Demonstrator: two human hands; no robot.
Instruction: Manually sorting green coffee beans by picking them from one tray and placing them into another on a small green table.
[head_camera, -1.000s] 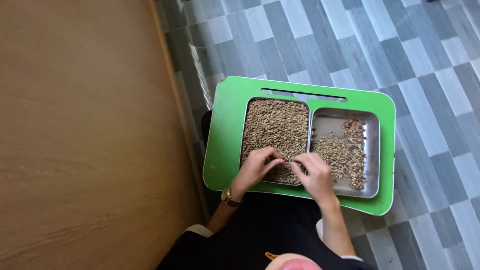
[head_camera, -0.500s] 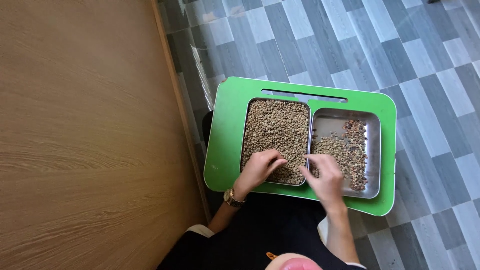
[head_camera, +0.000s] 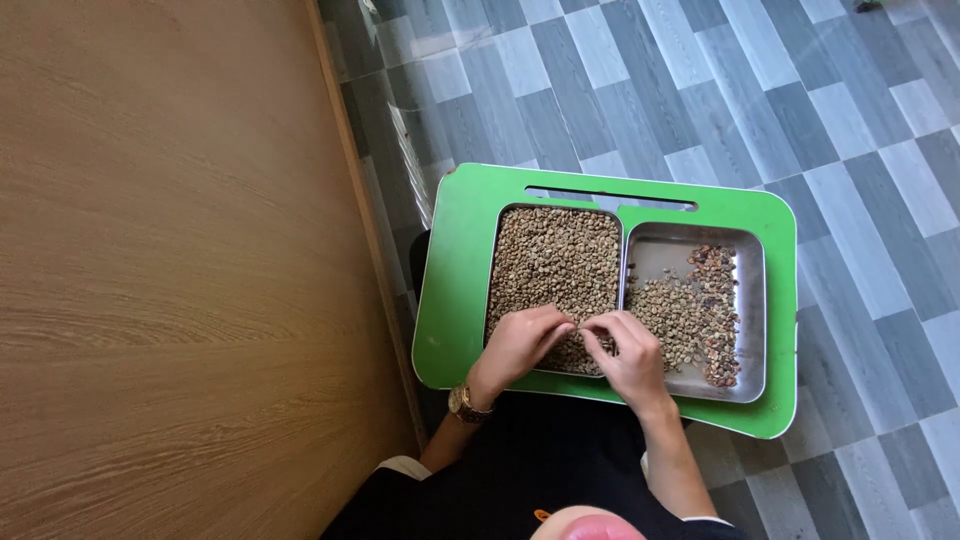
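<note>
Over grey tiled floor (head_camera: 800, 110), a green lap tray (head_camera: 455, 280) carries bean-filled metal pan (head_camera: 555, 260); left hand (head_camera: 520, 343) and right hand (head_camera: 625, 355) pick through beans (head_camera: 550, 250), fingertips pinched together, touching

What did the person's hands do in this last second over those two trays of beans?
The right hand moved left, from over the right tray back to the left tray, where its fingers now meet those of the left hand over the beans. Whether anything was picked up or dropped is too small to tell. The left hand, both trays and the green board stayed put.
</note>
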